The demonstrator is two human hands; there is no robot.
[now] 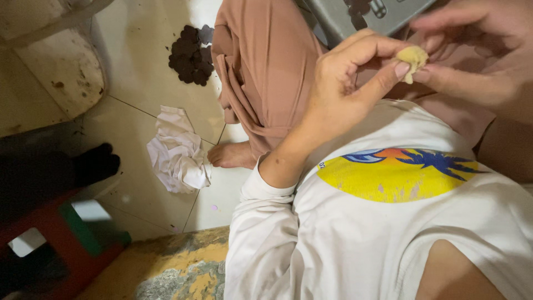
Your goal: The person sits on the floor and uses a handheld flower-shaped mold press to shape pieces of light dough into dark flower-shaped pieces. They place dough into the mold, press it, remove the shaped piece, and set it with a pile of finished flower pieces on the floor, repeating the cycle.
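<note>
My left hand (344,89) comes up from a white sleeve and pinches a small pale yellow lump (412,57) between thumb and fingers. My right hand (477,50) enters from the upper right, and its fingertips touch the same lump from the other side. Both hands are held above my lap, over a white shirt with a yellow and blue print (394,175) and pink-brown cloth (266,72) on my legs.
On the tiled floor lie a crumpled white cloth (177,153) and a pile of dark round pieces (191,55). A bare foot (230,155) rests beside the cloth. There is a red and green stool (61,244) at lower left and a grey plastic object (361,14) at the top.
</note>
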